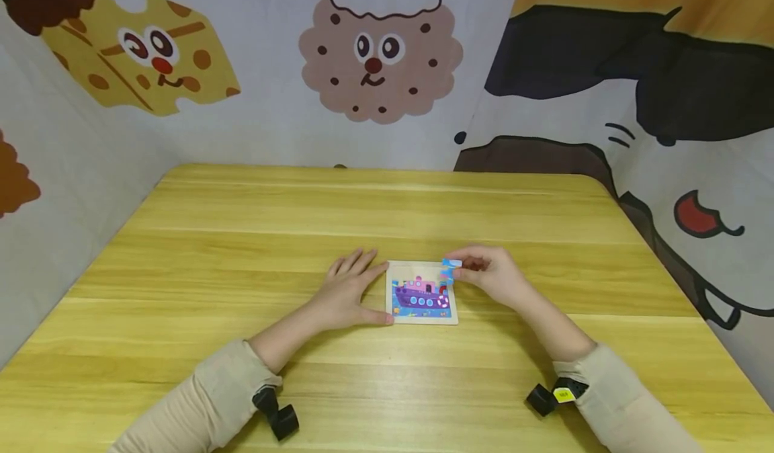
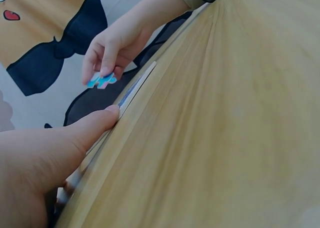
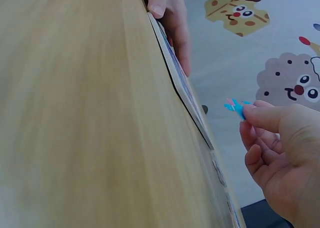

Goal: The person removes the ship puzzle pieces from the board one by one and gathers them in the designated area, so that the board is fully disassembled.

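A small jigsaw puzzle board (image 1: pixel 422 320) with a pale frame lies flat on the table, showing a purple and pink ship on blue water. Its upper part is bare tan. My left hand (image 1: pixel 349 296) spreads at the board's left side, thumb at the lower left corner and straight fingers reaching the upper left. Between thumb and fingers my right hand (image 1: pixel 492 275) pinches a blue puzzle piece (image 1: pixel 448 269) over the board's upper right corner. In both wrist views this piece (image 2: pixel 101 80) is held above the board, apart from it; pink marks show on it.
The wooden table (image 1: pixel 387 386) stretches around the board on every side. Behind it hangs a cloth (image 1: pixel 381 137) printed with cartoon figures. Each wrist wears a small black camera (image 1: pixel 281 416). Low in the right wrist view, thin shapes (image 3: pixel 220 172) along the table edge are too slanted to identify.
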A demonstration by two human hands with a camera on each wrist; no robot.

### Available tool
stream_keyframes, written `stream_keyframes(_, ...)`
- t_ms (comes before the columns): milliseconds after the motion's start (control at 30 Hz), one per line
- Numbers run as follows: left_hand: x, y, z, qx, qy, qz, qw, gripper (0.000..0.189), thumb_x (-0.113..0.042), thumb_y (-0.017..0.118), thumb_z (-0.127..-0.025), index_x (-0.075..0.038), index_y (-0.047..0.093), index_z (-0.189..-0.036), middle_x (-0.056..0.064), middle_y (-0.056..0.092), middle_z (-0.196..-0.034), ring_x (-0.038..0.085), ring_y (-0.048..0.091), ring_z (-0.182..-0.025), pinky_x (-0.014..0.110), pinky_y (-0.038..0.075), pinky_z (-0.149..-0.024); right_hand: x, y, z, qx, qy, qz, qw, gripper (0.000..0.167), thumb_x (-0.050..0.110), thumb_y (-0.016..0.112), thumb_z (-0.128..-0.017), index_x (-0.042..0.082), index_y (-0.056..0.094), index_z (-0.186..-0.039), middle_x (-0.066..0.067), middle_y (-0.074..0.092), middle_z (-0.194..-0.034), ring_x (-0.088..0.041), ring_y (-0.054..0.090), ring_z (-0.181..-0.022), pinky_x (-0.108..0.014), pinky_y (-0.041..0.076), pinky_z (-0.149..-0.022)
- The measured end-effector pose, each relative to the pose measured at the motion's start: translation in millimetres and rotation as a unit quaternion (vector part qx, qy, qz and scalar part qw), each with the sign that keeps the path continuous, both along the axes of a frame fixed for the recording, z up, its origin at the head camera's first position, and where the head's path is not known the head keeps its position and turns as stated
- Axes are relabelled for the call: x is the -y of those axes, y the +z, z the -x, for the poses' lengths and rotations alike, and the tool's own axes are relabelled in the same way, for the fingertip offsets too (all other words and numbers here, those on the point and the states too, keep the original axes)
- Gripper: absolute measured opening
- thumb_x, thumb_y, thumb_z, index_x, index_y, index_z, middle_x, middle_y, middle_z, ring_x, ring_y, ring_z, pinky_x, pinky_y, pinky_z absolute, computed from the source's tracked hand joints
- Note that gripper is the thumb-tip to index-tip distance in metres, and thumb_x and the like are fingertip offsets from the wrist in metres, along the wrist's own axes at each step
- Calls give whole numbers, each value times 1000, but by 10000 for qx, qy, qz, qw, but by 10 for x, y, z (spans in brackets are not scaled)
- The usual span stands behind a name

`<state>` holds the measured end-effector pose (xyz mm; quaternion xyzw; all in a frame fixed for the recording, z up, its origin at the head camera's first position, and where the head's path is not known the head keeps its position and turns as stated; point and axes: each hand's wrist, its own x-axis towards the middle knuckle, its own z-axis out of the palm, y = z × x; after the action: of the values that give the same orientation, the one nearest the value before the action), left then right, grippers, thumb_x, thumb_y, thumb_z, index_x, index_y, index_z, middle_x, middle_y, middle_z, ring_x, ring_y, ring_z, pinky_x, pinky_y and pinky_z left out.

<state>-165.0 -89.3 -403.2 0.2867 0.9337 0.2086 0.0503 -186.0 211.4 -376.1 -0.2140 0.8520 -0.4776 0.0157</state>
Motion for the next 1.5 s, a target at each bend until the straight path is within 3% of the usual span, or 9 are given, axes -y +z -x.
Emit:
stream_keyframes(367,-12,10,-15,15,-17,22,10000,100,-69,65,-75,-15,30,-151,14,11,-158,36,4,-143,56,1,-111,-277,79,-46,225,-411,544,9974,27,1,73,-83,-4,69,-109,-14,68,-89,-13,59,-73,-26,52,-61)
stream_keyframes(800,-15,0,-27,-12,7,28,10000,101,-71,64,-74,-15,30,-151,13,12,-158,36,4,-143,57,2,-111,-733,82,42,195,-642,-16,9977,25,8,70,-88,-3,69,-110,1,70,-96,-9,62,-79,-29,54,-66)
stream_keyframes(1300,-3,1,-21,-40,9,33,10000,101,-70,64,-75,-15,30,-152,14,12,-158,36,5,-143,57,2,-111,-1060,-3,159,104,-743,-516,9958,25,10,68,-90,-2,70,-111,-10,69,-106,-6,60,-82,-22,51,-66)
stream_keyframes(1500,0,4,-17,-63,-11,22,10000,100,-71,63,-75,-15,30,-151,14,13,-158,36,5,-143,57,1,-111,-1142,-52,187,314,-748,-706,9942,26,10,68,-90,-3,69,-112,-15,68,-109,-7,57,-80,-22,49,-63)
